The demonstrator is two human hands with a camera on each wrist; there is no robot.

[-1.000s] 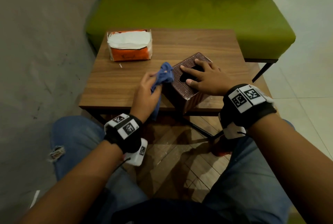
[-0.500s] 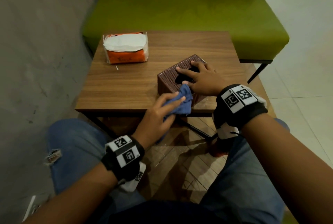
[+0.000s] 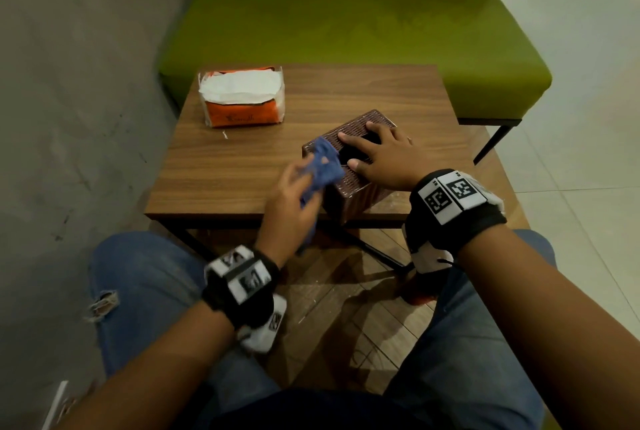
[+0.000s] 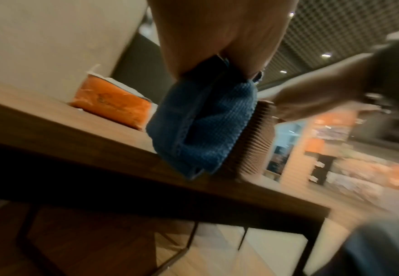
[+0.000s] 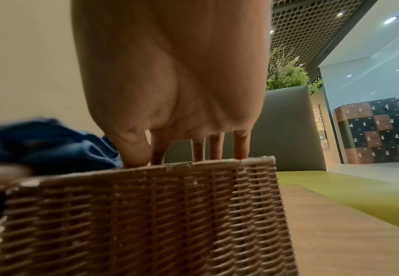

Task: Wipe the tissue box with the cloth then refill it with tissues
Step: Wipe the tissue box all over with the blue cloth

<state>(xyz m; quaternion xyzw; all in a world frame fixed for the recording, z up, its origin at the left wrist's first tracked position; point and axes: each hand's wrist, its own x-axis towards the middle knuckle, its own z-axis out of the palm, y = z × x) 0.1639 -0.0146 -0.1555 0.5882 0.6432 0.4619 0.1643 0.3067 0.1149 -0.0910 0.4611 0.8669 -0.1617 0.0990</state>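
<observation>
Head view: big olive-green upholstered seat (image 3: 346, 24) w/ dark backrest sits behind a brown wood-grain bench (image 3: 242, 159) on black metal legs. On the bench's near right part stands the dark-brown woven wicker tissue box (image 3: 356, 183), turned at an angle, one corner close to the near edge. Ribbed weave, pale specks along its top rim in the right wrist view (image 5: 146, 214); dark oval slot in the top, contents not visible.

Far left on the bench, well apart from the box: orange plastic pack of white tissues (image 3: 242, 100), torn open on top, white sheets filling it. Faint script on its orange front, too small to read.

Blue knitted cloth (image 3: 323, 166) is bunched vs. the box's left top corner & side; left wrist view shows it (image 4: 203, 127) draped down the box wall.

Hands: left hand (image 3: 291, 204) grips the cloth, blurred. Right hand (image 3: 384, 159) lies flat on the box top, fingers spread & straight, thumb at the slot edge.

Black wristbands w/ square b/w coded tags on both wrists; codes only, no legible text.
</observation>
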